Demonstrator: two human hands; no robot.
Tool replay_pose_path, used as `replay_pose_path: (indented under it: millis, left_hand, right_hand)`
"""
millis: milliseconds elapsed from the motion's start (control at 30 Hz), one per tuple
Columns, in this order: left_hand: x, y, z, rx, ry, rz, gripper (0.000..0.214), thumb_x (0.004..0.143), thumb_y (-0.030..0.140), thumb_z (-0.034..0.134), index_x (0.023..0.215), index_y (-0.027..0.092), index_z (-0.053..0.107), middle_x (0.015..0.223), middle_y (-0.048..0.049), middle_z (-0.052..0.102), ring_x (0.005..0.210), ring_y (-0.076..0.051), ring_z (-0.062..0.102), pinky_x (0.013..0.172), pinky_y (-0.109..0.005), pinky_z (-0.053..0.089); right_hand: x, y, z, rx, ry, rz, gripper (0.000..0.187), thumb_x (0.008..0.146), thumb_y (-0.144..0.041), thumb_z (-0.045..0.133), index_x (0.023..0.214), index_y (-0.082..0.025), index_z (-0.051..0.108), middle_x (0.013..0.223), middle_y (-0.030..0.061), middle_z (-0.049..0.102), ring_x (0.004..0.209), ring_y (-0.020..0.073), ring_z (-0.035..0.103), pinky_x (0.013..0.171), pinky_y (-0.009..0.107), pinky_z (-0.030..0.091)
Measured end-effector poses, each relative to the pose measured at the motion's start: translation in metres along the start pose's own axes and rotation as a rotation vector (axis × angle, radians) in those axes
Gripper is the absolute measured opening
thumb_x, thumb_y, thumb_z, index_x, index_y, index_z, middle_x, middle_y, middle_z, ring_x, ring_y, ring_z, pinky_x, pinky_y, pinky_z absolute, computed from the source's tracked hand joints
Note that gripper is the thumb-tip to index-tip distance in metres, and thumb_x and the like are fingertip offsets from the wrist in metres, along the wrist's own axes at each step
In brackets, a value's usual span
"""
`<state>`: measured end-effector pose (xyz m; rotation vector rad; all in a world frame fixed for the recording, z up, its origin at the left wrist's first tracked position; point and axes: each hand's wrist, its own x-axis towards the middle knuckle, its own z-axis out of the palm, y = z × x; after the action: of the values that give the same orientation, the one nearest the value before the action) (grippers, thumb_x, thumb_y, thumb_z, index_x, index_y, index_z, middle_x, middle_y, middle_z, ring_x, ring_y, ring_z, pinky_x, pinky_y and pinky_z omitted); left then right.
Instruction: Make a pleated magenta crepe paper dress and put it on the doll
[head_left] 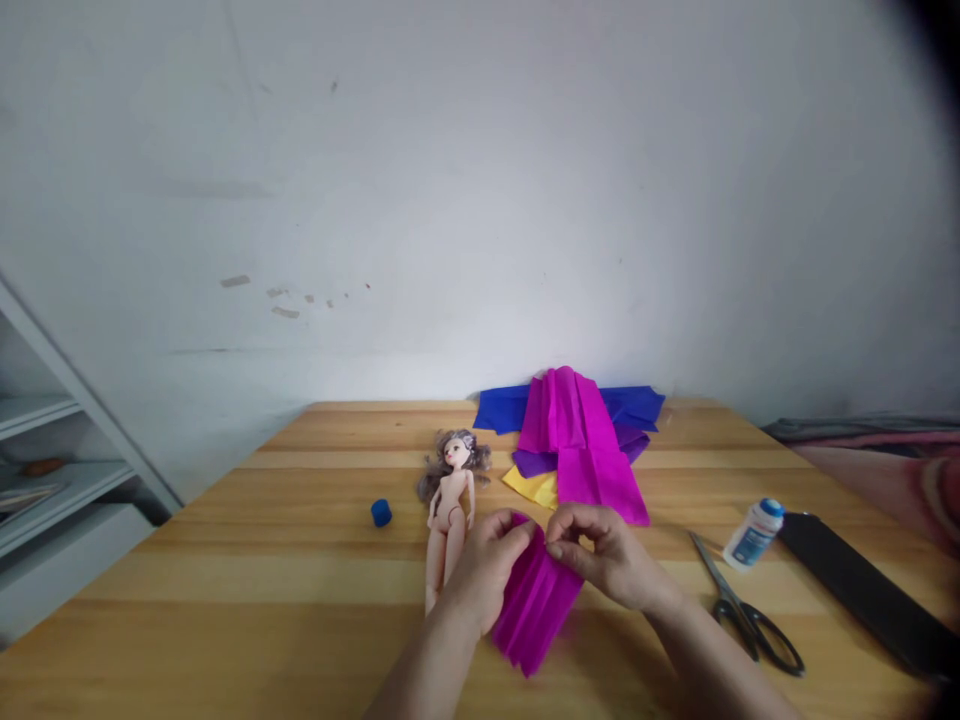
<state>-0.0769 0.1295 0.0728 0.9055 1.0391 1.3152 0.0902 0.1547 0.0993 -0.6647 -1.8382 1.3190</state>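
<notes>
A pleated piece of magenta crepe paper (536,605) hangs between my hands, its folds fanning down toward me. My left hand (496,560) pinches its upper left edge between thumb and fingers. At the upper right edge, my right hand (596,550) is closed on the same piece with thumb and forefinger. Just left of my left hand, an undressed doll (452,490) with greyish wavy hair lies on its back, its lower legs partly hidden by my hand and forearm.
Magenta (592,440), blue (499,408), purple and yellow sheets (534,485) lie overlapped by the wall. A blue cap (381,513) sits left of the doll. To the right are black-handled scissors (739,605), a glue bottle (754,535) and a long black object (862,590) on the wooden table (247,580).
</notes>
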Motion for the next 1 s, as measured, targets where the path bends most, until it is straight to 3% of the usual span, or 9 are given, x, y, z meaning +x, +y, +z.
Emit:
replay_pose_path:
  millis: [333,500,600,833,1000]
  left_hand:
    - [0.001,0.002,0.004,-0.112,0.003,0.002,0.016,0.065,0.026,0.072,0.063,0.014,0.061,0.055,0.0031,0.056,0.054,-0.007,0.048,0.053,-0.019,0.033]
    - [0.000,0.010,0.007,-0.144,0.021,-0.101,0.025,0.062,0.035,0.073,0.065,0.016,0.057,0.052,0.0020,0.058,0.045,-0.010,0.052,0.047,-0.022,0.038]
    - [0.001,0.015,0.004,-0.133,0.069,-0.146,0.028,0.060,0.036,0.073,0.069,0.017,0.055,0.053,0.0025,0.058,0.043,-0.011,0.053,0.043,-0.022,0.039]
    - [0.010,0.019,-0.007,-0.188,0.127,-0.112,0.031,0.060,0.037,0.074,0.073,0.016,0.055,0.055,0.0015,0.061,0.044,-0.011,0.055,0.043,-0.021,0.040]
    - [0.016,0.022,-0.016,-0.211,0.168,-0.089,0.031,0.061,0.037,0.074,0.074,0.016,0.055,0.055,0.0020,0.061,0.044,-0.010,0.055,0.043,-0.020,0.039]
  right_hand:
    - [-0.002,-0.007,-0.005,0.006,-0.074,-0.036,0.021,0.080,-0.037,0.064,0.074,-0.016,0.060,0.065,-0.0012,0.053,0.059,0.0098,0.043,0.055,0.023,0.036]
    - [-0.005,-0.009,-0.010,0.043,-0.142,-0.015,0.024,0.077,-0.039,0.066,0.072,-0.017,0.060,0.066,-0.0003,0.055,0.058,0.0103,0.046,0.055,0.023,0.037]
    - [-0.009,-0.013,-0.015,0.049,-0.228,-0.027,0.021,0.076,-0.037,0.067,0.073,-0.018,0.061,0.066,0.0005,0.056,0.060,0.0114,0.048,0.056,0.024,0.039]
    - [-0.018,-0.021,-0.021,0.205,-0.429,-0.016,0.019,0.072,-0.036,0.070,0.067,-0.019,0.062,0.064,0.0023,0.057,0.058,0.0132,0.052,0.058,0.026,0.040]
    - [-0.020,-0.019,-0.022,0.277,-0.441,-0.025,0.019,0.069,-0.037,0.071,0.064,-0.020,0.062,0.061,0.0022,0.056,0.057,0.0138,0.052,0.058,0.027,0.041]
